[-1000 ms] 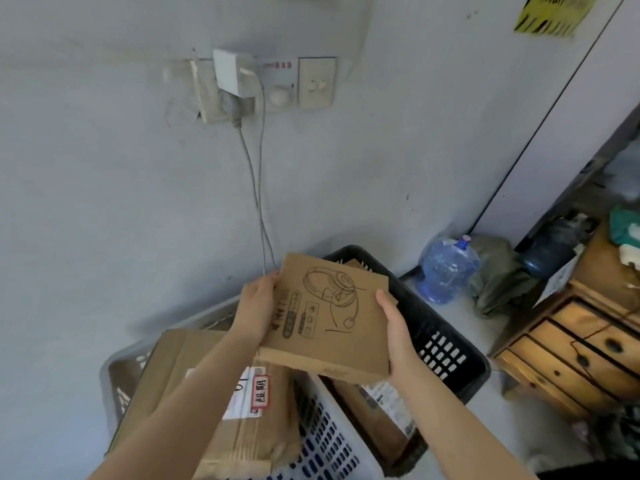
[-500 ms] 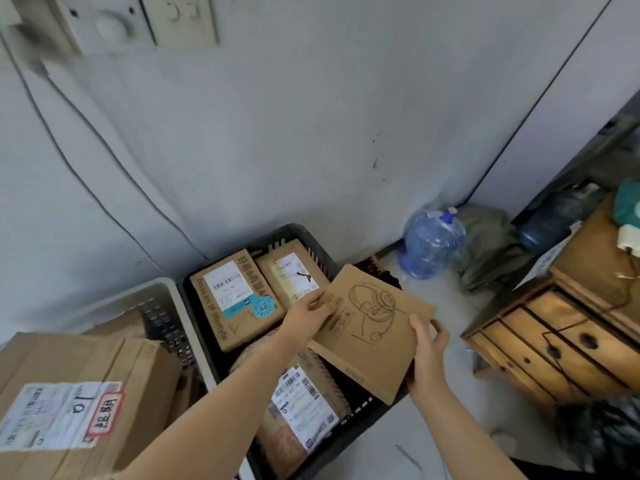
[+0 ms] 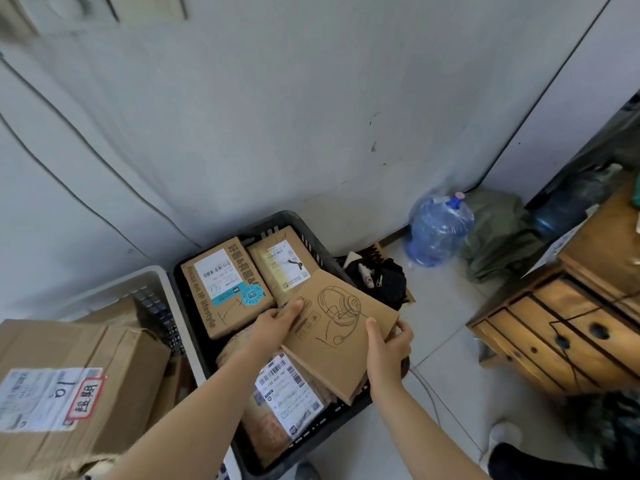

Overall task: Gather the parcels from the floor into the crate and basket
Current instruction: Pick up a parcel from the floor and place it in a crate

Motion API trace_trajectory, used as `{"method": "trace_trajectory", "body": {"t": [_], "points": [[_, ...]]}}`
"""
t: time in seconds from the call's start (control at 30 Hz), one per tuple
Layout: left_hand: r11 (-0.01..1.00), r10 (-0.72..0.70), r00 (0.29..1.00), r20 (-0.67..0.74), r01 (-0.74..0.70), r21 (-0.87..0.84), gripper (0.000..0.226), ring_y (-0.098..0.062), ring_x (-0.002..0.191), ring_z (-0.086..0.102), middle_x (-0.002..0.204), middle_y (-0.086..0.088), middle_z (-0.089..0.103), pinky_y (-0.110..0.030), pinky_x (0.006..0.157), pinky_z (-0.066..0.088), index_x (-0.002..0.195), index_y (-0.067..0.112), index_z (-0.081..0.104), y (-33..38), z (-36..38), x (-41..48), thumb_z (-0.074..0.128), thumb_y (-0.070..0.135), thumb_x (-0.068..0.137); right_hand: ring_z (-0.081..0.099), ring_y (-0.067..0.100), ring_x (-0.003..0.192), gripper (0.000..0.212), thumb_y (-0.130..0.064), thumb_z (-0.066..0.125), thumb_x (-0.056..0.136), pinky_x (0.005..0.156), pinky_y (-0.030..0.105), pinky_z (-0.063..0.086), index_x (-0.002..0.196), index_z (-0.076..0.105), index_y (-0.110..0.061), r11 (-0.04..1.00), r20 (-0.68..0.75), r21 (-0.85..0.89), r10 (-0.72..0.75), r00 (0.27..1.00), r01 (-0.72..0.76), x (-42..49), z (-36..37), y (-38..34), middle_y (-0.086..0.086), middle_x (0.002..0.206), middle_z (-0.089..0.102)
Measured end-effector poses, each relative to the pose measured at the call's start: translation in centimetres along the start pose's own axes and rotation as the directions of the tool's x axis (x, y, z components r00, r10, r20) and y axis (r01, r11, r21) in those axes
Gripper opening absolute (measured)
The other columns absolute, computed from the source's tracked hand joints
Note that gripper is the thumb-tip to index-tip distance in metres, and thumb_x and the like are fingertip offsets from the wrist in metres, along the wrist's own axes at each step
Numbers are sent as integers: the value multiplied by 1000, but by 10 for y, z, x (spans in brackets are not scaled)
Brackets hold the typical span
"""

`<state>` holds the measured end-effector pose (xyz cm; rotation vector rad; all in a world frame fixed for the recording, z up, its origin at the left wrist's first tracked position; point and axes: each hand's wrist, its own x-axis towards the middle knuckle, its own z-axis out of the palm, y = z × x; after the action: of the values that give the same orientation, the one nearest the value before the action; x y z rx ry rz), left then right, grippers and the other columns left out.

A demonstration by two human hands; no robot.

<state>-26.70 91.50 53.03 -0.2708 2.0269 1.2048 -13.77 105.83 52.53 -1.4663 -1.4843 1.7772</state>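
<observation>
A plain brown flat box (image 3: 341,336) bears a black line drawing of headphones. The crate (image 3: 311,233) is black, the basket (image 3: 152,282) pale grey. A water bottle (image 3: 438,230) is translucent blue with a pink cap.

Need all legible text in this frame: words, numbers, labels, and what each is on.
"focus on IP lifestyle": printed along the edge of the teal-sticker box in the black crate.
"超期": red-framed sticker on the big carton.
"10": handwritten, sideways, on that carton's white label.
Too small or blurred: the shipping labels on the crate's parcels, and the small print on the headphone box.
</observation>
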Motion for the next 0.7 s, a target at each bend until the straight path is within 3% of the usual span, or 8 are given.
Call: {"method": "trace_trajectory", "body": {"t": [0.1,0.2,0.27,0.4,0.47,0.53,0.63,0.7], "points": [[997,70,992,-107,-71,-7,62,-17,90,66,105,0,68,-41,88,55,117,18,58,1,-10,-5,71,61,74,54,31,107,52,-23,63,93,83,40,54,137,38,-10,969,-6,-243,33,999,-33,-5,8,22,12,134,40],[997,73,973,-218,-77,-13,66,-23,109,55,132,-6,47,-42,96,48,125,13,48,0,-12,-6,70,55,79,52,34,115,57,-27,59,96,94,45,50,144,34,-10,937,16,-337,104,994,-92,-8,11,32,19,143,35],[995,87,974,-207,-94,-27,67,-27,120,47,136,-5,32,-44,102,43,131,13,43,0,-9,-9,68,52,82,48,36,121,64,-29,61,95,98,45,48,148,29,-12,918,22,-386,110,994,-93,-3,12,29,20,146,30],[971,169,966,-195,-197,-133,32,-16,109,52,127,0,39,-34,91,50,113,18,44,-6,-2,-16,64,24,89,42,35,122,46,-26,60,96,100,40,43,136,46,-10,757,37,-652,-8,999,30,4,8,29,20,140,34],[982,174,984,-25,-175,-65,20,-17,105,58,123,-4,53,-31,84,53,110,17,52,-8,3,-22,60,20,91,43,31,120,29,-31,57,97,99,40,43,120,59,-13,646,99,-754,-70,993,121,5,7,30,13,131,43],[987,152,968,198,-160,26,20,-17,109,59,120,-1,63,-29,87,51,113,17,59,-11,8,-26,56,28,96,48,28,115,32,-39,49,100,97,40,45,117,61,-15,623,195,-762,-41,980,178,6,10,25,10,124,52],[987,95,968,232,-122,107,28,-15,109,51,123,2,56,-20,79,46,124,19,56,-6,7,-34,50,29,99,54,20,98,45,-41,35,104,84,35,45,131,55,-12,695,321,-700,104,941,162,5,14,12,3,111,57],[988,45,965,260,-82,133,38,-19,120,49,135,-1,50,-28,93,45,136,19,51,-6,0,-37,48,29,99,54,18,97,45,-39,35,104,83,35,45,137,50,-13,678,354,-711,118,928,185,-2,18,4,3,115,57]]}}
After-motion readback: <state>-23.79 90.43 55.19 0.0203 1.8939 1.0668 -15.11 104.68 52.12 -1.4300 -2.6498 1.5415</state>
